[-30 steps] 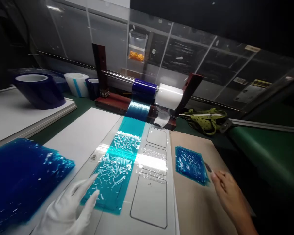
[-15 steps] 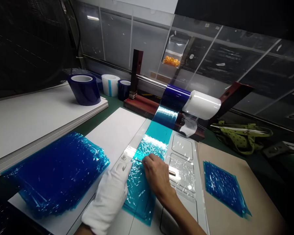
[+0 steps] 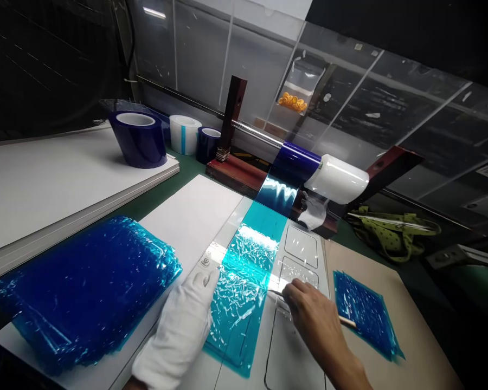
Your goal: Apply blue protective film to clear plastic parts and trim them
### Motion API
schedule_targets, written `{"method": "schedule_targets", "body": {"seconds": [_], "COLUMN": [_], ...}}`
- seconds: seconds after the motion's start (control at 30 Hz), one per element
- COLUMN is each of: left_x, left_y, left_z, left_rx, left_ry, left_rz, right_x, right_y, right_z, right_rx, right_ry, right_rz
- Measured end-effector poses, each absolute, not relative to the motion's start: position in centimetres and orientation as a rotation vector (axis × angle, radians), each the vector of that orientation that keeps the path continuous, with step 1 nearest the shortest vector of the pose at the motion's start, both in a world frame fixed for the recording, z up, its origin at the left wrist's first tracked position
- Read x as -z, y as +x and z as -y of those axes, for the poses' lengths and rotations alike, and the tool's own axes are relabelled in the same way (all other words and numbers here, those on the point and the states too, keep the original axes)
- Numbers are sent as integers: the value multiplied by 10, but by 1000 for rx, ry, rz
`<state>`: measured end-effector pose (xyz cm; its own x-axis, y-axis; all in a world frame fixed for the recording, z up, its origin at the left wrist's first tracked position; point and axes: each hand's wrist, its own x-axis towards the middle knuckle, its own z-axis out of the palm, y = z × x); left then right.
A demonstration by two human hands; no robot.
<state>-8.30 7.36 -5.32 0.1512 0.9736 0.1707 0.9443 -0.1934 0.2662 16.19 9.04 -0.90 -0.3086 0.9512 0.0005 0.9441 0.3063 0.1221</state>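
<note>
A strip of blue film (image 3: 239,292) runs from a blue roll (image 3: 295,162) on a bar down over a white template board (image 3: 293,346). My left hand (image 3: 183,330), in a white glove, lies flat on the strip's left edge and presses it down. My bare right hand (image 3: 313,319) grips a thin knife (image 3: 278,293), its blade at the strip's right edge and its handle end poking out toward the right.
A thick stack of cut blue film pieces (image 3: 81,298) lies at the left, a smaller stack (image 3: 364,314) on brown card at the right. Tape rolls (image 3: 140,138) stand at the back left. A white roll (image 3: 339,179) shares the bar. A green bag (image 3: 390,230) lies behind.
My right hand has moved with the knife from the strip's left side across to its right edge. My gloved left hand has stayed pressed on the film.
</note>
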Motion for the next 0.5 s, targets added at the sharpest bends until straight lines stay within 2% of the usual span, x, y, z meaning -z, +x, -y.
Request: {"method": "schedule_targets", "body": {"seconds": [0.1,0.23,0.4,0.5], "left_x": [46,47,70,72], "left_y": [-86,-85,-66,-60], "left_z": [-71,-52,-23,-21], "left_rx": [-462,-527,-150,-115], "left_ry": [2359,2410,2383,2348], "left_rz": [-1926,-1938,-1730,-1812], "right_x": [8,19,29,22], "right_y": [185,188,161,150], "right_z": [-68,-42,-29,-28], "right_rx": [-159,168,501,719], "right_ry": [1887,1982,2117,2213], "right_rz": [-2400,-2428,-2362,-2347]}}
